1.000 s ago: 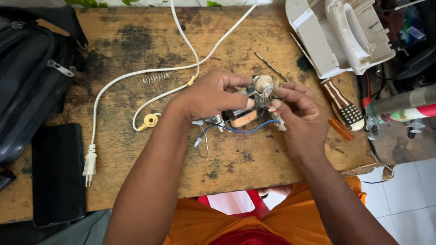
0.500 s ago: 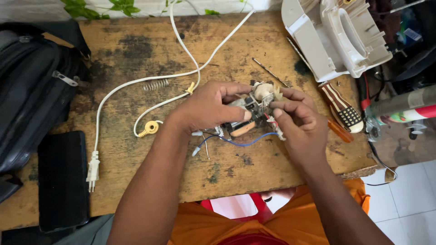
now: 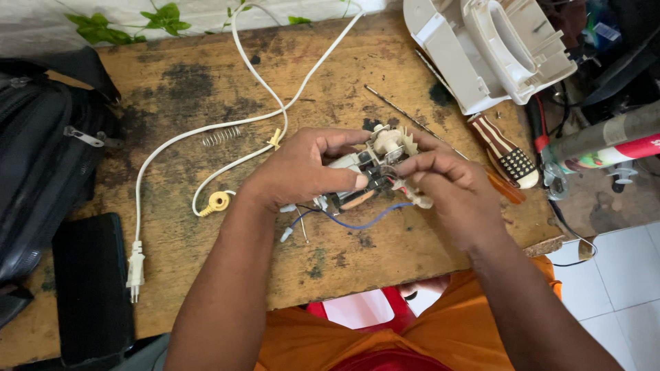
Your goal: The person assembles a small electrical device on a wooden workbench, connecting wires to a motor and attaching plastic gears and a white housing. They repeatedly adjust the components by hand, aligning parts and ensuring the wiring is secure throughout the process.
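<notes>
A person in orange clothing sits at the near edge of a worn, stained wooden table [image 3: 206, 89], both forearms reaching over it. The left hand [image 3: 302, 168] clamps a small motor assembly [image 3: 375, 165] from the left, thumb pressed along its near side and fingers curled over the top; the right hand [image 3: 447, 185] pinches its right end between fingertips. The assembly hangs just above the tabletop near the middle, a blue wire [image 3: 357, 223] trailing from it toward the near edge. On the left, a black flat case [image 3: 89, 288] lies at the near corner, with a black bag [image 3: 41, 158] beyond it overhanging the side. A white power cord [image 3: 206, 130] runs from its plug [image 3: 135, 269] near the front edge to the far edge, passing a small metal spring [image 3: 221, 136] and a yellow ring [image 3: 218, 201]. To the right, a striped-handled tool [image 3: 505, 148] rests near the table's right edge; farther off, a white plastic housing [image 3: 491, 48] fills the far right corner. Bare wood lies between cord and bag; white floor tiles [image 3: 612, 275] show lower right.
</notes>
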